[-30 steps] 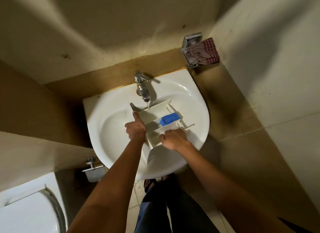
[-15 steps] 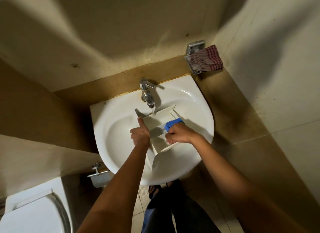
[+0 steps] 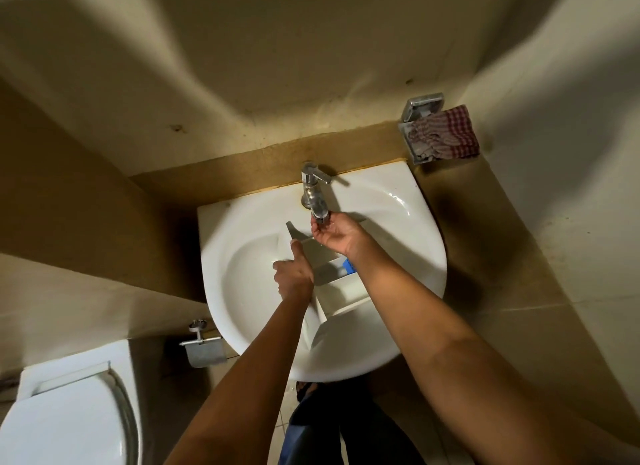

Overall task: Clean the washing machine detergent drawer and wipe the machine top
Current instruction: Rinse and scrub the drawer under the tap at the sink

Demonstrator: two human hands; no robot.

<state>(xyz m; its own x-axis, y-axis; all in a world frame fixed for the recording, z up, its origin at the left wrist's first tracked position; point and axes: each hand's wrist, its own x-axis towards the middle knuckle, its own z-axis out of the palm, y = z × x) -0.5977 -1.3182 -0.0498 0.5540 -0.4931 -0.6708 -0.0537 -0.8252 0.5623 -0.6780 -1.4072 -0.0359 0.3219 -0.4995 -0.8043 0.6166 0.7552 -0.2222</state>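
Observation:
The white detergent drawer (image 3: 341, 293) lies in the white basin (image 3: 408, 222), with its blue insert (image 3: 348, 266) partly hidden behind my right forearm. My left hand (image 3: 292, 274) grips the drawer's left wall, thumb pointing up along it. My right hand (image 3: 334, 232) is raised off the drawer and cupped, palm up, right under the spout of the metal tap (image 3: 313, 194), fingers touching the spout's tip. I cannot tell whether water runs.
A red checked cloth (image 3: 445, 134) hangs on a metal holder (image 3: 420, 110) at the wall, right of the basin. A toilet (image 3: 65, 419) stands at the lower left, with a paper holder (image 3: 204, 352) beside it. My legs are below the basin.
My right hand left the drawer's blue insert and rose to the tap spout. My left hand kept its hold on the drawer. The camera tilted down a little.

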